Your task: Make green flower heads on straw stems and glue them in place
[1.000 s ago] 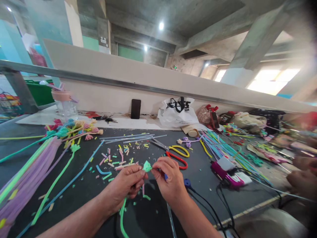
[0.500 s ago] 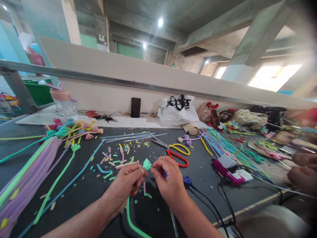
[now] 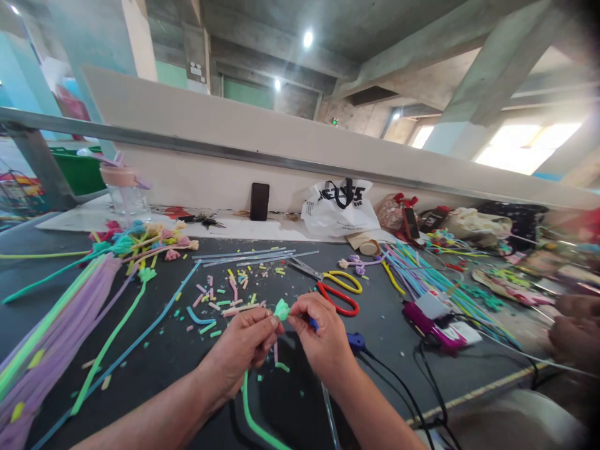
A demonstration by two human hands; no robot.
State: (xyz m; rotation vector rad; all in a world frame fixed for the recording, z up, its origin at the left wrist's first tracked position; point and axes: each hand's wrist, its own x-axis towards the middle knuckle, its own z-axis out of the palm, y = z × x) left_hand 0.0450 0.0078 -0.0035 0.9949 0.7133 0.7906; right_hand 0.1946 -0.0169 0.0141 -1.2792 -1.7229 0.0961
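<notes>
My left hand [image 3: 246, 344] and my right hand [image 3: 321, 334] meet over the dark table [image 3: 154, 356], both pinching a small mint-green twisted pipe-cleaner flower [image 3: 281, 309] between thumb and fingertips. Its green stem [image 3: 250, 412] curves down from under my left hand toward me. A blue-tipped tool [image 3: 313, 324] shows in my right fist. Red and yellow-handled scissors [image 3: 335, 290] lie just beyond my right hand. Short coloured offcuts [image 3: 225, 297] are scattered ahead of my left hand.
Long purple and green pipe cleaners [image 3: 51, 331] lie at left, finished flowers [image 3: 145, 240] behind them. A blue bundle [image 3: 422, 275], a purple glue gun [image 3: 431, 319] and black cables [image 3: 403, 381] sit at right. Another person's hands [image 3: 572, 325] are at the far right. A phone [image 3: 259, 201] and white bag [image 3: 340, 209] stand against the wall.
My hands hold their pinch on the green flower and barely shift; the stem below has swung slightly right. The camera has tilted a little.
</notes>
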